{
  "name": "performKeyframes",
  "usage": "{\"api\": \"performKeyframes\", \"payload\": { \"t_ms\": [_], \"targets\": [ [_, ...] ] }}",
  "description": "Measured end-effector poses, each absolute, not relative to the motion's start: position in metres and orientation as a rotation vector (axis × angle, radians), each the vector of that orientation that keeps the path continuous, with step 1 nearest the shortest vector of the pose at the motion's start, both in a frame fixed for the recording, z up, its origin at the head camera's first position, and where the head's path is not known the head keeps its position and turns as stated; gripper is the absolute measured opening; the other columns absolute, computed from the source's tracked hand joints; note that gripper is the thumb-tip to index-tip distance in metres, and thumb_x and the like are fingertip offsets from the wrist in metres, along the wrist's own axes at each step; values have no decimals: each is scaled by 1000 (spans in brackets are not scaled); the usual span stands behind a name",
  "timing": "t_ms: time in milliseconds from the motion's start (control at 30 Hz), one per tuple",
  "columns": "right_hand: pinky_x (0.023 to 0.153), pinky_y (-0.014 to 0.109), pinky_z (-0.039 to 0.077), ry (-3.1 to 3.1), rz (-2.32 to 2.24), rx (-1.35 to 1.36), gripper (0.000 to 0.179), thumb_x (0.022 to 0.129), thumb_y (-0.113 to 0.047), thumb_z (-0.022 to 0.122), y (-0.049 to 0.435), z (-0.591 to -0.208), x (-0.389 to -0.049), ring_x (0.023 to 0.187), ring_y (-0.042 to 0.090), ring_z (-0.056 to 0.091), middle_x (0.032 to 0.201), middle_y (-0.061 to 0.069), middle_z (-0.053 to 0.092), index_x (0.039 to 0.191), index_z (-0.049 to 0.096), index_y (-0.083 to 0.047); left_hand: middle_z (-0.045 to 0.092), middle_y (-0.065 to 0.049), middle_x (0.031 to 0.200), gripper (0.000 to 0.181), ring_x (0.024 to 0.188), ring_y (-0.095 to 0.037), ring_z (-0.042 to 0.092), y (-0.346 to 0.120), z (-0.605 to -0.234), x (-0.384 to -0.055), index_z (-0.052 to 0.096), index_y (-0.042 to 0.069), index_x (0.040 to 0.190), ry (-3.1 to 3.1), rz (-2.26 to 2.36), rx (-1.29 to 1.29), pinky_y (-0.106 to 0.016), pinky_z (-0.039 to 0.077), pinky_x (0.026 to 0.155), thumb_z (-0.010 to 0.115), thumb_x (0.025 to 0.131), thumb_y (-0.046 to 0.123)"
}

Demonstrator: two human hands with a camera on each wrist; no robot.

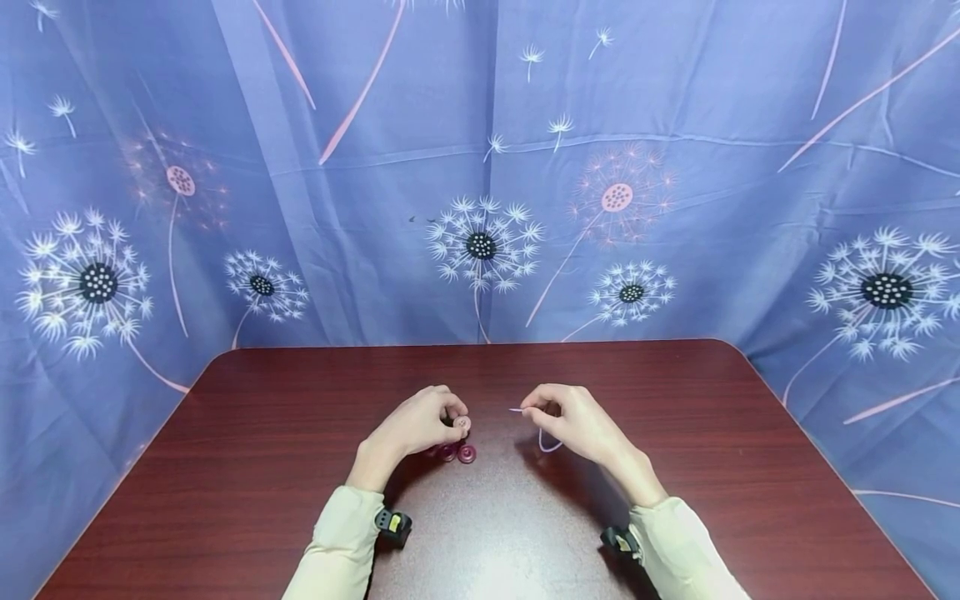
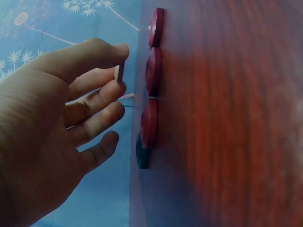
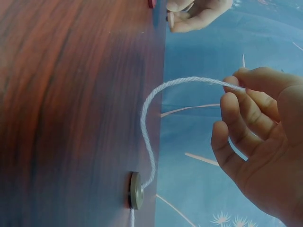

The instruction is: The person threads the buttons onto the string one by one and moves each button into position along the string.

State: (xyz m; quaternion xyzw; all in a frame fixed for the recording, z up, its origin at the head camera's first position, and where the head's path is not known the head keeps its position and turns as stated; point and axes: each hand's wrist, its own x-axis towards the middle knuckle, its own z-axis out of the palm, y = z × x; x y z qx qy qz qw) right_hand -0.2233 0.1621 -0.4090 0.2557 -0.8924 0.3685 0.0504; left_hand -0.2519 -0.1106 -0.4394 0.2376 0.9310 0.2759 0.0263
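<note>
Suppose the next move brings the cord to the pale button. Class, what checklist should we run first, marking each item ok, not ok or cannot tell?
1. Pale button pinched in the left hand: ok.
2. Cord pinched near its end by the right hand: ok.
3. Cord tip showing beyond the right hand: ok.
4. Tip at the button: not ok, there is a gap between them.
5. Button hole lined up with the tip: cannot tell.
6. Dark red buttons apart from the left hand: ok.

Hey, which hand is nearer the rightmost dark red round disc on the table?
Left. The left hand is raised just left of the dark red round disc, pinching a pale round disc; the right hand is farther off, to its right, pinching a pale twisted cord.
</note>
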Motion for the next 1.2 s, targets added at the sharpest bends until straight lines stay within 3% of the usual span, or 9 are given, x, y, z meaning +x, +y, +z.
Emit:
{"api": "performKeyframes", "payload": {
  "t_ms": [300,500,767,1200],
  "targets": [
    [65,21,48,-2721,1136,770,9,93,-17,68,161,-409,-223,68,1,57,84,1,73,99,75,-14,59,8,89,13,74,-4,60,-108,-432,-250,75,22,98,2851,961,777,-23,50,73,71,87,27],
    [64,21,47,-2718,1137,759,8,93,-17,69,160,-409,-222,67,1,57,82,-3,72,98,75,-17,59,15,89,10,85,-2,58,-105,-430,-249,73,27,96,2931,975,824,-25,49,80,70,88,33],
    [65,21,48,-2701,1131,764,9,93,-16,69,160,-408,-222,69,1,57,81,-4,71,98,75,-13,61,14,92,20,87,-2,58,-101,-425,-246,70,27,98,2958,999,975,-26,50,81,78,79,25],
    [64,21,49,-2688,1143,756,7,92,-17,69,159,-409,-222,67,1,58,78,-11,69,95,73,-22,64,15,100,27,92,0,59,-97,-425,-245,70,29,108,2908,1097,1082,-23,51,81,76,82,23]
  ]
}}
